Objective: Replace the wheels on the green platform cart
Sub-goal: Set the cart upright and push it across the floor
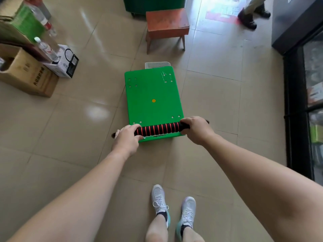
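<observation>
Clamping left hand (126, 138) and right hand (196, 130) round the foam handle (160, 130) of the green platform cart (153, 91), deck-up on the tiled floor (78, 119). Likely to ram the white basket (157, 64) just beyond its far edge if shoved forward.

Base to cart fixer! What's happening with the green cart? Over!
Left hand, right hand both grip the foam handle. Green cart deck-up on the floor. White basket at its far end, orange stool beyond.
</observation>
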{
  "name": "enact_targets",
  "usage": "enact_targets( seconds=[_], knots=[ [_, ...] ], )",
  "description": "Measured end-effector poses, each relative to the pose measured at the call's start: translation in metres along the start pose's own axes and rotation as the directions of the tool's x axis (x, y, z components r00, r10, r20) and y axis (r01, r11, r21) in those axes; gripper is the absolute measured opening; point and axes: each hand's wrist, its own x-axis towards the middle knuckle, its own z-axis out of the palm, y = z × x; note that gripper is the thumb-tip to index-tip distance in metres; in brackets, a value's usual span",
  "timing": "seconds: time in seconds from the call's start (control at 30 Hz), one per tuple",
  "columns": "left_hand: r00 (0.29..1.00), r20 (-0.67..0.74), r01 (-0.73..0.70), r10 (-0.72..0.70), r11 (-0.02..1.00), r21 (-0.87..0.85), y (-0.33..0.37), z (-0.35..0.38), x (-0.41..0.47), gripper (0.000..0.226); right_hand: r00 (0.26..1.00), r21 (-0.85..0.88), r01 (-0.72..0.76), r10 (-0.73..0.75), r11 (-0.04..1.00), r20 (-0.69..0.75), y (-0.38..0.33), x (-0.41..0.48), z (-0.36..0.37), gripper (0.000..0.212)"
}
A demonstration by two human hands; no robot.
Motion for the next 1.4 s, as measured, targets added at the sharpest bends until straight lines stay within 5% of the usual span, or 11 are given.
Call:
enact_targets(
  seconds=[0.37, 1.4],
  knots=[
    [1.0, 0.013, -0.005, 0.005, 1.0, 0.012, -0.002, 0.004, -0.011, 0.035, 0.999, -0.027, 0.053, -0.053, 0.998, 0.006, 0.007, -0.009, 0.002, 0.026],
    [0.99, 0.126, 0.068, -0.059, 0.995, -0.068, -0.05, 0.121, -0.297, 0.053, 0.964, 0.143, 0.156, -0.182, 0.977, 0.196, 0.057, -0.285, 0.103, 0.027]
  ],
)
